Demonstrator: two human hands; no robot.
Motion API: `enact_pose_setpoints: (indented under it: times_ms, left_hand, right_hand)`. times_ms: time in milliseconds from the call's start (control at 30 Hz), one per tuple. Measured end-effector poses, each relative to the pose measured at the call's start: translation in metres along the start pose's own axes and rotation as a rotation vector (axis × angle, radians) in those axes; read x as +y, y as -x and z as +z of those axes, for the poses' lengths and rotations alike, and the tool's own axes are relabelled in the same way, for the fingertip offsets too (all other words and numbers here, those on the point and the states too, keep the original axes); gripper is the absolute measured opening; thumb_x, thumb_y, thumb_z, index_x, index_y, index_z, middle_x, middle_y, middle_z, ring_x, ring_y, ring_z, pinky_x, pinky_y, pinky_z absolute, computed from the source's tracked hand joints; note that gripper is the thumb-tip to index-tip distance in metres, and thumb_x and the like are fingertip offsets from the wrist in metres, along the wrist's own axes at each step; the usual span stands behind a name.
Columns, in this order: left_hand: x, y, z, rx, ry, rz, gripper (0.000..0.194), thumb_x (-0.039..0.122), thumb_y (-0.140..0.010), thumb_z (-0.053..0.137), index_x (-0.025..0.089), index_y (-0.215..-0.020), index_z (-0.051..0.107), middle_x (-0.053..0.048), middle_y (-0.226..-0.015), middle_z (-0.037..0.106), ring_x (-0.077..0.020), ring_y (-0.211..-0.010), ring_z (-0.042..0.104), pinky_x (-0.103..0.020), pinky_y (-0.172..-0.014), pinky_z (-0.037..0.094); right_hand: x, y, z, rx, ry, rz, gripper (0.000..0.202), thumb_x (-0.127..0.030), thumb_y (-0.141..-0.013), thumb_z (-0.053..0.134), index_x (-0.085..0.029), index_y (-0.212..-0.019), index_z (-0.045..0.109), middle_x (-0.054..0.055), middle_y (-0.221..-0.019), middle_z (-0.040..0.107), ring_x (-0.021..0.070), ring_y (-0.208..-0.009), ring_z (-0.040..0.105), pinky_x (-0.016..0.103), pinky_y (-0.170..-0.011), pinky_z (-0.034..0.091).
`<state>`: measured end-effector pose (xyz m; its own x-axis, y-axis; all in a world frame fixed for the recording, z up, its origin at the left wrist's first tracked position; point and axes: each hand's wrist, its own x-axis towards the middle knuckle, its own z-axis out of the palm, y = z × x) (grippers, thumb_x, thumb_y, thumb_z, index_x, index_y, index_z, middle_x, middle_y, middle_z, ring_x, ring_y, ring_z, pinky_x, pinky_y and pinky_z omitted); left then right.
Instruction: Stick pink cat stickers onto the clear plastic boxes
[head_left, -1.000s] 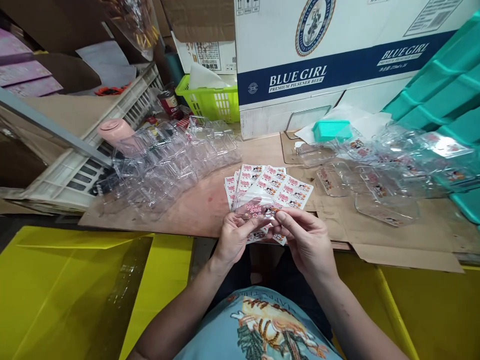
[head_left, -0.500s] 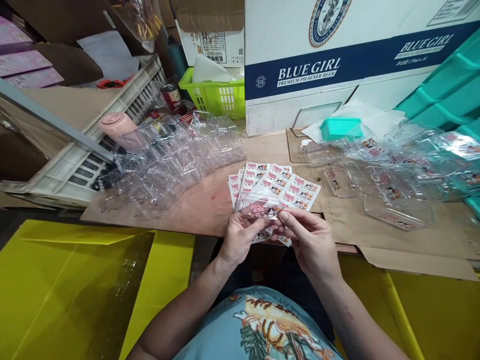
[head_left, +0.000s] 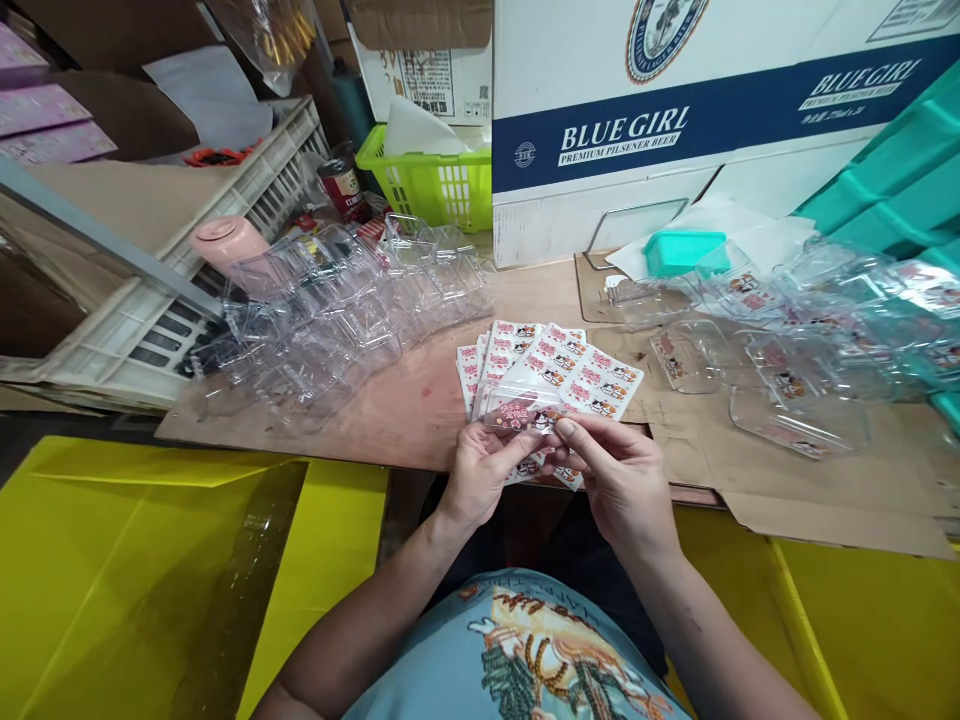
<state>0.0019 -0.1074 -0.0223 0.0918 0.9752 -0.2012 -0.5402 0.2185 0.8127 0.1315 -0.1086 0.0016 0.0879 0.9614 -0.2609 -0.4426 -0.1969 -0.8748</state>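
In front of my body, my left hand [head_left: 480, 470] is closed on a small clear plastic box [head_left: 491, 395], its thumb along the lower edge. A pink cartoon-cat sticker [head_left: 517, 416] lies across the face of the box turned towards me. The thumb and forefinger of my right hand [head_left: 619, 470] pinch the right end of that sticker, at the box's edge; whether they also grip the plastic is hidden. Just beyond and beneath both hands, fanned sheets of matching stickers [head_left: 604, 385] lie on the cardboard-covered table [head_left: 420, 425].
Bare clear plastic boxes [head_left: 322, 320] are heaped at left, beside a pink bottle [head_left: 229, 243]. Stickered boxes [head_left: 787, 375] lie at right near a teal container [head_left: 684, 253]. A green basket [head_left: 427, 180] and a large beer carton [head_left: 712, 110] stand behind.
The view has shifted slightly. My hands keep the same hold, and the box appears tilted a little, with its sticker showing brighter.
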Motion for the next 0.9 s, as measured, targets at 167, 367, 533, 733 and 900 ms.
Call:
enact_pose_setpoints:
  times_ms: [167,367,533,733,900]
  left_hand:
    - [0.000,0.001,-0.002,-0.029,-0.011,-0.010,0.022,0.026,-0.079,0.075,0.016,-0.098,0.076,-0.007,-0.087,0.077,-0.0180,-0.074,0.071,-0.032,-0.074,0.058]
    - [0.005,0.003,-0.003,-0.043,-0.001,-0.030,0.023,0.023,-0.076,0.076,0.017,-0.098,0.076,-0.008,-0.093,0.077,-0.0200,-0.077,0.072,-0.030,-0.068,0.058]
    - [0.006,0.003,-0.003,-0.038,-0.003,-0.029,0.027,0.023,-0.075,0.077,0.018,-0.102,0.076,-0.007,-0.097,0.077,-0.0204,-0.081,0.072,-0.033,-0.078,0.057]
    - [0.005,0.005,-0.006,-0.036,0.018,-0.050,0.030,0.024,-0.076,0.076,0.018,-0.105,0.074,-0.009,-0.101,0.077,-0.0256,-0.089,0.073,-0.037,-0.078,0.058]
    - [0.007,0.005,-0.006,-0.020,0.102,-0.058,0.024,0.033,-0.085,0.068,0.015,-0.099,0.074,-0.012,-0.105,0.075,-0.0269,-0.093,0.073,-0.041,-0.087,0.057]
  right_hand:
    - [0.003,0.000,-0.001,-0.004,0.008,-0.008,0.019,-0.029,-0.066,0.087,-0.020,-0.081,0.080,0.002,-0.069,0.074,0.0136,-0.054,0.066,0.026,-0.051,0.061]
    - [0.007,-0.001,-0.003,-0.014,0.018,-0.028,0.017,-0.029,-0.069,0.084,-0.020,-0.082,0.079,0.003,-0.070,0.075,0.0148,-0.057,0.068,0.026,-0.051,0.061]
    - [0.010,-0.002,-0.003,-0.040,0.040,-0.034,0.018,-0.031,-0.071,0.083,-0.019,-0.084,0.079,0.003,-0.071,0.074,0.0154,-0.060,0.068,0.027,-0.052,0.060]
    - [0.012,-0.003,-0.002,-0.038,0.048,-0.041,0.019,-0.032,-0.071,0.083,-0.018,-0.083,0.078,0.004,-0.071,0.074,0.0158,-0.059,0.067,0.028,-0.052,0.060]
    - [0.013,-0.004,-0.001,-0.026,0.051,-0.038,0.018,-0.030,-0.070,0.083,-0.018,-0.083,0.078,0.004,-0.071,0.074,0.0150,-0.058,0.067,0.027,-0.051,0.059]
